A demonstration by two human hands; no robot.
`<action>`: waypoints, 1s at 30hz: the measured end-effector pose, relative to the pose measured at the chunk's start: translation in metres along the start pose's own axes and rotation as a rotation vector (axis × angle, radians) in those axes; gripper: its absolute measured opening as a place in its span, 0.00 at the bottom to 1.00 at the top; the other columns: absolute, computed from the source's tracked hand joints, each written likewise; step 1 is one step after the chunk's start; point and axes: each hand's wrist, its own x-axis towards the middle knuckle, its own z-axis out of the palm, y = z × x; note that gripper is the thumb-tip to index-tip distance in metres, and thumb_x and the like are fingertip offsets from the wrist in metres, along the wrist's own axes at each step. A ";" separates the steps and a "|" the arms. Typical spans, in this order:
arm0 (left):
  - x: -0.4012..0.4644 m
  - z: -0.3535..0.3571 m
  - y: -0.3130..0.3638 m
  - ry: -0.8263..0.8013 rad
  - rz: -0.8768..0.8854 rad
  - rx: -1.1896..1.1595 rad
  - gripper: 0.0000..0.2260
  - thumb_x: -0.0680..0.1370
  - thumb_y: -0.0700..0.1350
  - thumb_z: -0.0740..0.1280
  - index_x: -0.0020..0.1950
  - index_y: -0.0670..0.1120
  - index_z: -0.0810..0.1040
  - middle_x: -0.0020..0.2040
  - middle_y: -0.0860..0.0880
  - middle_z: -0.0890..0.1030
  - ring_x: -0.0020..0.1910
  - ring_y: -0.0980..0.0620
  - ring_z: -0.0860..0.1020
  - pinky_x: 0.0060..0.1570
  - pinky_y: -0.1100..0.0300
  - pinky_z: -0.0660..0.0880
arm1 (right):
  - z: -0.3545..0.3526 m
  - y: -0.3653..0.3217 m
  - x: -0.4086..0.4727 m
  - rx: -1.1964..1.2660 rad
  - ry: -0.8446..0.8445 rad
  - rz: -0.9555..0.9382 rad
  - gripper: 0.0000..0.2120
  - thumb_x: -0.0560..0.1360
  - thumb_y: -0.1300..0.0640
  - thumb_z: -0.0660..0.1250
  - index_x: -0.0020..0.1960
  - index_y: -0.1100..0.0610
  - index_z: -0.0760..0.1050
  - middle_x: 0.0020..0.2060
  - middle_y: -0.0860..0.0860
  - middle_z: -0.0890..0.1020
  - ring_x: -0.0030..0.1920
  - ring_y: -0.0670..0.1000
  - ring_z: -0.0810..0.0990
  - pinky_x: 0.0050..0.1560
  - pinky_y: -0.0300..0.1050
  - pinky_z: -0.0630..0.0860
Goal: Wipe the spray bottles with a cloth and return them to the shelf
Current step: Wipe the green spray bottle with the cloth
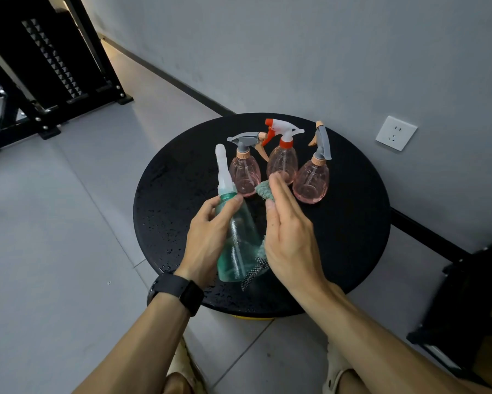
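Left hand (pixel 207 237) grips the green bottle (pixel 236 237) tilted above the black round table (pixel 352 223) so its side is exposed; right hand (pixel 290 237), fingers straight, presses the cloth (pixel 263 190) against it, three pink bottles (pixel 310 180) waiting behind.

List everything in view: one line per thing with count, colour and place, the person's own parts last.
green bottle: one, clear green with white cap, gripped above the table
pink spray bottles: three, clear pink, standing at the table's far side
cloth: one, grey-green, under the right hand against the green bottle
table: one, round, black, wet with droplets, beside the wall
wall socket: one, white, on the grey wall
rack: one, black, far left on the floor
watch: one, black, left wrist
left hand: grips the green bottle
right hand: fingers straight, pressing the cloth
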 end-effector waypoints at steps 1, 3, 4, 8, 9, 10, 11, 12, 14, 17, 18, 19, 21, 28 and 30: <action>0.000 0.000 0.000 -0.014 0.006 0.002 0.12 0.76 0.55 0.72 0.56 0.52 0.83 0.50 0.50 0.86 0.48 0.50 0.85 0.51 0.51 0.80 | 0.000 0.001 0.001 -0.001 0.007 0.005 0.22 0.83 0.59 0.54 0.76 0.59 0.59 0.75 0.51 0.63 0.73 0.37 0.56 0.69 0.26 0.54; -0.001 0.000 0.001 -0.031 0.021 0.013 0.15 0.76 0.56 0.71 0.60 0.53 0.82 0.53 0.51 0.86 0.51 0.51 0.84 0.53 0.53 0.80 | 0.000 0.001 0.002 0.001 0.008 0.018 0.22 0.83 0.59 0.54 0.76 0.59 0.59 0.75 0.50 0.63 0.73 0.38 0.56 0.69 0.26 0.54; 0.000 0.000 0.001 -0.028 0.020 0.021 0.18 0.75 0.58 0.72 0.62 0.54 0.80 0.55 0.51 0.85 0.53 0.52 0.84 0.55 0.53 0.79 | 0.000 0.001 0.002 0.004 0.005 0.023 0.22 0.83 0.59 0.54 0.76 0.59 0.59 0.75 0.50 0.63 0.73 0.38 0.56 0.69 0.25 0.54; -0.004 0.003 0.007 -0.007 -0.021 -0.006 0.22 0.69 0.63 0.73 0.60 0.56 0.79 0.54 0.52 0.85 0.54 0.47 0.84 0.59 0.42 0.78 | -0.001 0.002 0.002 0.007 -0.003 0.030 0.22 0.83 0.60 0.54 0.76 0.59 0.59 0.75 0.50 0.63 0.73 0.38 0.56 0.69 0.26 0.54; -0.005 0.004 0.009 -0.017 -0.039 -0.009 0.20 0.69 0.62 0.73 0.57 0.55 0.80 0.54 0.50 0.85 0.53 0.45 0.84 0.58 0.40 0.78 | -0.001 0.003 0.002 0.008 -0.003 0.031 0.22 0.83 0.60 0.54 0.76 0.59 0.59 0.75 0.50 0.63 0.73 0.38 0.57 0.70 0.27 0.54; -0.007 0.005 0.010 -0.031 -0.050 -0.012 0.17 0.71 0.60 0.72 0.56 0.53 0.80 0.54 0.48 0.85 0.51 0.45 0.85 0.56 0.41 0.80 | -0.001 0.003 0.002 0.006 -0.004 0.030 0.22 0.83 0.60 0.54 0.76 0.58 0.59 0.75 0.50 0.63 0.73 0.39 0.57 0.71 0.28 0.55; -0.007 0.005 0.010 -0.044 -0.063 -0.028 0.15 0.75 0.56 0.70 0.56 0.50 0.81 0.53 0.46 0.85 0.48 0.45 0.86 0.51 0.45 0.82 | -0.002 0.004 0.003 0.002 -0.004 0.028 0.22 0.83 0.60 0.54 0.76 0.58 0.59 0.75 0.50 0.63 0.74 0.39 0.57 0.71 0.29 0.55; -0.008 0.006 0.011 -0.071 -0.074 -0.034 0.12 0.77 0.53 0.68 0.55 0.47 0.81 0.51 0.45 0.85 0.43 0.48 0.86 0.44 0.52 0.83 | -0.002 0.005 0.004 -0.004 -0.007 0.025 0.22 0.83 0.59 0.54 0.76 0.58 0.59 0.75 0.50 0.63 0.74 0.40 0.57 0.72 0.30 0.55; -0.010 0.006 0.011 -0.106 -0.086 0.005 0.11 0.78 0.51 0.66 0.54 0.45 0.81 0.49 0.45 0.85 0.39 0.52 0.85 0.38 0.58 0.81 | -0.005 0.006 0.006 -0.019 -0.017 0.006 0.22 0.83 0.59 0.54 0.76 0.58 0.60 0.75 0.50 0.63 0.74 0.41 0.58 0.72 0.31 0.56; -0.011 0.007 0.013 -0.174 -0.107 0.072 0.16 0.74 0.58 0.66 0.51 0.49 0.84 0.53 0.44 0.85 0.48 0.44 0.84 0.54 0.47 0.80 | -0.010 0.006 0.010 -0.049 -0.039 -0.081 0.22 0.83 0.58 0.53 0.76 0.59 0.59 0.76 0.50 0.62 0.75 0.42 0.57 0.73 0.34 0.55; -0.012 0.008 0.014 -0.206 -0.118 0.088 0.17 0.72 0.59 0.66 0.51 0.48 0.84 0.53 0.43 0.84 0.50 0.43 0.83 0.56 0.44 0.79 | -0.012 0.005 0.012 -0.061 -0.052 -0.125 0.22 0.83 0.58 0.53 0.76 0.59 0.59 0.76 0.51 0.62 0.76 0.43 0.56 0.73 0.34 0.54; -0.013 0.008 0.013 -0.235 -0.125 0.101 0.18 0.72 0.60 0.66 0.50 0.47 0.84 0.53 0.42 0.84 0.49 0.44 0.83 0.56 0.44 0.78 | -0.013 0.005 0.013 -0.072 -0.073 -0.170 0.22 0.83 0.59 0.53 0.76 0.60 0.59 0.76 0.51 0.61 0.76 0.43 0.56 0.74 0.34 0.53; -0.014 0.010 0.012 -0.275 -0.115 0.133 0.17 0.74 0.58 0.65 0.50 0.45 0.83 0.52 0.42 0.84 0.48 0.47 0.83 0.55 0.46 0.79 | -0.014 0.004 0.015 -0.085 -0.136 -0.254 0.21 0.83 0.63 0.54 0.76 0.61 0.59 0.76 0.52 0.61 0.77 0.45 0.55 0.74 0.35 0.53; -0.023 0.015 0.017 -0.372 -0.126 0.141 0.26 0.74 0.61 0.63 0.59 0.41 0.79 0.58 0.39 0.82 0.61 0.38 0.79 0.64 0.38 0.74 | -0.010 0.010 0.014 -0.096 -0.216 -0.287 0.21 0.82 0.63 0.54 0.75 0.62 0.62 0.75 0.49 0.60 0.77 0.42 0.52 0.74 0.35 0.51; -0.022 0.013 0.015 -0.402 -0.152 0.101 0.23 0.76 0.57 0.64 0.56 0.38 0.80 0.54 0.37 0.83 0.53 0.39 0.83 0.59 0.44 0.78 | -0.012 0.013 0.016 -0.097 -0.219 -0.265 0.20 0.82 0.63 0.54 0.74 0.61 0.64 0.75 0.48 0.62 0.77 0.42 0.53 0.75 0.36 0.52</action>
